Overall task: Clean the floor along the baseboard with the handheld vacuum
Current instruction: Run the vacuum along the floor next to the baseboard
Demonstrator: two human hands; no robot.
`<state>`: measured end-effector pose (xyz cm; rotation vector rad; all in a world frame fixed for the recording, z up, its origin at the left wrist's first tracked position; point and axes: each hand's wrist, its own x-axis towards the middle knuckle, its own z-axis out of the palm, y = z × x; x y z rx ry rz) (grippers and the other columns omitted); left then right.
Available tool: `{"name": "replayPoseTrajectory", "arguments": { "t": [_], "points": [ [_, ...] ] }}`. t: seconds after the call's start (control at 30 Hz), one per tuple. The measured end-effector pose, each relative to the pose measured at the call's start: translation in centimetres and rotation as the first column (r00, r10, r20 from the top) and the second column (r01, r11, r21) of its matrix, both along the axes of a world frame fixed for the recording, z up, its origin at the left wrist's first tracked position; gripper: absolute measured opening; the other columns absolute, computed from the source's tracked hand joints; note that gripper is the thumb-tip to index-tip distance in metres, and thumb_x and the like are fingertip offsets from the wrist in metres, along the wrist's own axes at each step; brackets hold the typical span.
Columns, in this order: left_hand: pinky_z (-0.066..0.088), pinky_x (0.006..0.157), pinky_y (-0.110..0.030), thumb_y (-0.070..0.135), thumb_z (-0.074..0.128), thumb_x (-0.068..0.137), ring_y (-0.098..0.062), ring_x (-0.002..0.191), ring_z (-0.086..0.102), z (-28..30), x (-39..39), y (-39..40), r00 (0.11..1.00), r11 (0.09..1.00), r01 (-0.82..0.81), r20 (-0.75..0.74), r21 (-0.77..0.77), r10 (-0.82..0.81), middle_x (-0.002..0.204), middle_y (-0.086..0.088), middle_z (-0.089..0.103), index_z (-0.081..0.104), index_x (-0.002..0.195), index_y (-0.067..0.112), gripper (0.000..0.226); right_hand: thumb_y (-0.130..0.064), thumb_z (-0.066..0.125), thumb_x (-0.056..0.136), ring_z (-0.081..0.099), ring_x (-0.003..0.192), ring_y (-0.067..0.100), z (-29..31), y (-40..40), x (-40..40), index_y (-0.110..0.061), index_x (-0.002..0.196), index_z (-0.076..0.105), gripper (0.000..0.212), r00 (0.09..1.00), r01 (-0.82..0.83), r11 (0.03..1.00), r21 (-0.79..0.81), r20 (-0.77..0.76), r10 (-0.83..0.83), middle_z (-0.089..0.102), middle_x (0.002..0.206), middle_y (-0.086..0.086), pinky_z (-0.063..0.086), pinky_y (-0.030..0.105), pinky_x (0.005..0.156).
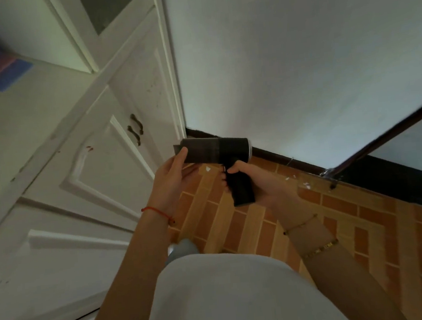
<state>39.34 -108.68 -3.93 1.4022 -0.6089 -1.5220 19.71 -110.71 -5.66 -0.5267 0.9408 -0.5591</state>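
Pale-shirted torso (218, 301) nearest; R hand (255, 181) wraps vacuum (216, 150) grip, L hand (172, 174) fingertips steady its front end. Held well above floor (262, 227) nr dark baseboard (281, 157). Looks light, rigid, 1-hand job; hold by handle

Open floor (249, 223) between cabinet (106, 154) and baseboard (281, 157).

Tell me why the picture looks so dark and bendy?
In the head view the room is dim, with the wall brightest just above the baseboard; the wide lens tilts and bows the cabinet lines; the handheld vacuum reads sharp, while the frame's corners go soft and shadowy.
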Motion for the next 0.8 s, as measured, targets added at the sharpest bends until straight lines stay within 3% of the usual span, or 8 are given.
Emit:
{"name": "replayPoseTrajectory", "arguments": {
  "t": [0.13,0.27,0.43,0.67,0.8],
  "points": [
    [0.055,0.095,-0.038,0.039,0.056,0.099,-0.018,0.102,0.073,-0.6,-1.5,-2.5,1.0,1.0,0.013,-0.001,0.005,-0.013,0.1,-0.002,0.078,0.068,0.109,0.019,0.025,-0.017,0.069,0.076,0.059,0.079,0.018,-0.5,-2.3,-1.6,-0.011,0.097,0.066,0.023,1.0,-0.003,1.0,0.012,-0.011,0.003,0.065,0.087,0.005,0.046,0.035,0.081],
    [0.054,0.1,-0.035,0.033,0.053,0.101,-0.02,0.109,0.07,-0.9,-2.4,-6.2,0.999,0.999,0.043,0.013,-0.021,-0.043,0.113,-0.009,0.074,0.065,0.117,0.013,0.028,-0.015,0.065,0.078,0.059,0.075,0.015,-1.5,-5.5,-2.4,-0.012,0.096,0.065,0.018,0.999,0.028,0.999,0.028,0.033,-0.029,0.064,0.086,0.003,0.049,0.028,0.073],
    [0.055,0.099,-0.034,0.032,0.054,0.101,-0.019,0.109,0.07,-1.7,-2.8,-12.2,0.999,0.999,0.038,0.014,-0.002,-0.038,0.115,-0.012,0.072,0.063,0.117,0.012,0.027,-0.012,0.067,0.075,0.059,0.077,0.016,-2.5,-11.4,-2.4,-0.011,0.092,0.066,0.018,0.995,0.053,0.996,0.072,0.077,-0.058,0.064,0.086,0.004,0.046,0.03,0.079],
    [0.058,0.075,-0.018,0.028,0.052,0.102,-0.008,0.089,0.074,-2.0,-3.0,-21.9,0.999,0.999,0.03,0.016,-0.015,-0.03,0.089,0.002,0.078,0.065,0.106,0.014,0.019,-0.014,0.068,0.074,0.058,0.077,0.018,-2.9,-21.2,-2.6,-0.01,0.091,0.065,0.018,0.997,0.044,0.992,0.118,0.056,-0.051,0.063,0.083,0.006,0.046,0.031,0.079],
    [0.058,0.074,-0.019,0.03,0.051,0.102,-0.009,0.091,0.074,-2.9,-3.2,-27.1,0.995,0.998,0.064,0.072,-0.015,-0.063,0.091,0.003,0.078,0.065,0.109,0.016,0.021,-0.017,0.072,0.074,0.06,0.073,0.016,-4.0,-26.1,-2.8,-0.011,0.094,0.064,0.023,0.991,0.041,0.991,0.128,0.117,-0.057,0.063,0.083,0.005,0.048,0.03,0.073]
  ]
}}
